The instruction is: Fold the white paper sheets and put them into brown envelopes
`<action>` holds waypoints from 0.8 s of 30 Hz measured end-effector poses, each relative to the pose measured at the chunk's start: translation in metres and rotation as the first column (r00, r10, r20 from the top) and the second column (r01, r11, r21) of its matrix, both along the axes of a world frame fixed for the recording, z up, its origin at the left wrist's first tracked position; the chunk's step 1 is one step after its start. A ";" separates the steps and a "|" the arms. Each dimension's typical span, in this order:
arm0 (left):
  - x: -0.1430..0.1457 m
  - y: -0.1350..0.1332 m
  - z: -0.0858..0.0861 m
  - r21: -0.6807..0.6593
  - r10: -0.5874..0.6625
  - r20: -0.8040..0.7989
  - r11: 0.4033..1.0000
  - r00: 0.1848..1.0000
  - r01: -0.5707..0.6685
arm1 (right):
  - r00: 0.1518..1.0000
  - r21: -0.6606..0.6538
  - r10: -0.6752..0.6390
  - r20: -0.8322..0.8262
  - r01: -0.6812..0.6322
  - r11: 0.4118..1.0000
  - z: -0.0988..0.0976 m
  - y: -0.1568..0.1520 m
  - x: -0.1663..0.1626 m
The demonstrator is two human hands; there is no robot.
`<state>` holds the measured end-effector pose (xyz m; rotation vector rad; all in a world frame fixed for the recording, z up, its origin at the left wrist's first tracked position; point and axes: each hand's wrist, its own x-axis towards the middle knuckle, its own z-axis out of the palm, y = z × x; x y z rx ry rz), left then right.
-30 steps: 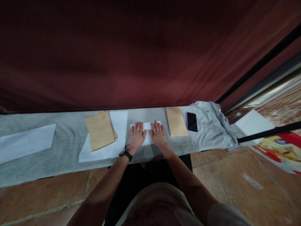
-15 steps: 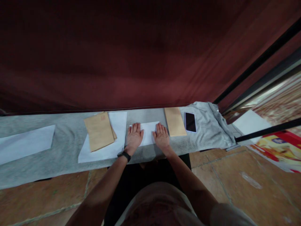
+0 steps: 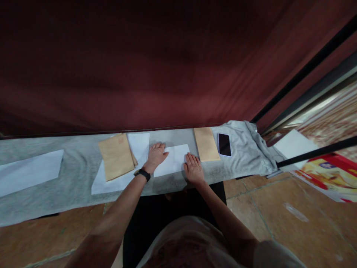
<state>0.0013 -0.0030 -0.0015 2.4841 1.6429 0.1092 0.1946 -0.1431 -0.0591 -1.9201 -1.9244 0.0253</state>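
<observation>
A folded white sheet of paper [image 3: 173, 160] lies flat on the grey cloth in front of me. My left hand [image 3: 156, 153] rests at its left edge, fingers stretched out, with a dark watch on the wrist. At the paper's right edge lies my right hand [image 3: 193, 167], palm down and fingers extended. Neither hand grips anything. Right of my right hand is a brown envelope [image 3: 206, 144]. To the left, a few brown envelopes [image 3: 116, 157] overlap on top of larger white paper [image 3: 140, 145].
A phone [image 3: 224, 144] lies right of the single envelope. Another long white sheet [image 3: 30, 169] is at the far left. The grey cloth [image 3: 78, 160] covers a narrow bench against a dark red surface [image 3: 167, 74]. A black bar [image 3: 318, 152] and a colourful box [image 3: 331, 173] are at right.
My left hand has slid left, toward the paper's edge. My right hand has come slightly nearer to me. More of the folded paper shows between them.
</observation>
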 end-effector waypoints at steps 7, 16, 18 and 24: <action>-0.003 -0.001 0.003 -0.091 0.067 0.095 0.994 0.993 -0.058 | 1.000 -0.001 0.007 -0.022 -0.007 1.000 0.001 -0.001 0.001; -0.019 -0.001 -0.001 -0.274 0.281 0.244 0.938 0.928 -0.212 | 0.997 0.055 0.011 -0.073 -0.007 0.998 -0.003 0.000 0.004; -0.026 -0.005 -0.004 -0.302 0.344 0.299 0.919 0.890 -0.254 | 0.996 0.072 0.007 -0.093 0.000 0.997 -0.004 0.000 0.005; -0.042 -0.025 -0.015 -0.405 0.540 0.495 0.836 0.681 -0.370 | 0.989 0.105 0.031 -0.144 -0.016 0.994 -0.005 -0.001 0.008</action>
